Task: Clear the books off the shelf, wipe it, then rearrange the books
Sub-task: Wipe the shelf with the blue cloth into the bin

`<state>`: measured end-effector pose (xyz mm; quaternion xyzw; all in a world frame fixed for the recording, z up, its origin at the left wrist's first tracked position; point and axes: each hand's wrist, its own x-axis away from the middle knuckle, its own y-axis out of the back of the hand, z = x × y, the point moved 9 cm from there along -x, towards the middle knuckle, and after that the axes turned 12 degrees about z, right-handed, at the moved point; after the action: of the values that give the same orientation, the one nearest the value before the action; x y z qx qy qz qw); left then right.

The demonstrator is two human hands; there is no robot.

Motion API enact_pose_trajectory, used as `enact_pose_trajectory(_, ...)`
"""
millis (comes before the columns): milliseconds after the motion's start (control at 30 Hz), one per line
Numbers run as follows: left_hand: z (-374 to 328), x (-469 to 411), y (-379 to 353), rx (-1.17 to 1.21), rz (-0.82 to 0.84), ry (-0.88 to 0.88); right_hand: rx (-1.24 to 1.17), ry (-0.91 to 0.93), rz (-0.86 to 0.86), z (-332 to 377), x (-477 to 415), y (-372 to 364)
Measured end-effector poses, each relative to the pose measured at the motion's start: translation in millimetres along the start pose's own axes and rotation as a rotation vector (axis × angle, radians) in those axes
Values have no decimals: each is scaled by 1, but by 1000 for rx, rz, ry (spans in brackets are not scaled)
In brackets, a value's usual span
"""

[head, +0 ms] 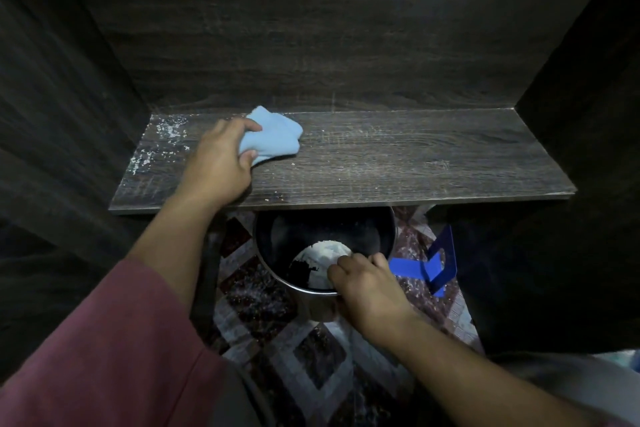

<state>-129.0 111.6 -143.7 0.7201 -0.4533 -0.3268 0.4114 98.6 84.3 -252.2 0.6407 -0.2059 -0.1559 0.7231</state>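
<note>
So the left hand (pixel 221 156) has its fingers curled round a bunched light-blue cloth (pixel 277 139) on the left part of the dark wooden shelf (pixel 415 156), and the right hand (pixel 363 282) grips the rim of a round dark metal bucket (pixel 367 232) below the shelf's front edge

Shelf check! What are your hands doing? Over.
Left hand grips blue cloth on shelf. Right hand holds bucket rim below. White dust at left end; nothing blocking.
</note>
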Motion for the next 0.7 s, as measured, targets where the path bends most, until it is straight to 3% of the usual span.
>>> enact_pose_trajectory(167, -7, 4, -28, 0, 70, -11, -19, 9, -20, 2, 0, 3)
enact_pose_trajectory(367, -53, 27, -48, 49, 160, -152, 4, 15, -5, 5, 1, 3)
enact_pose_trajectory(600, -59, 35, -58, 249, 487, -145, 7, 46, -45, 4, 3, 7)
enact_pose_trajectory(700, -54, 18, -37, 358, 316, -156, -28, 54, -61, 1, 2, 8)
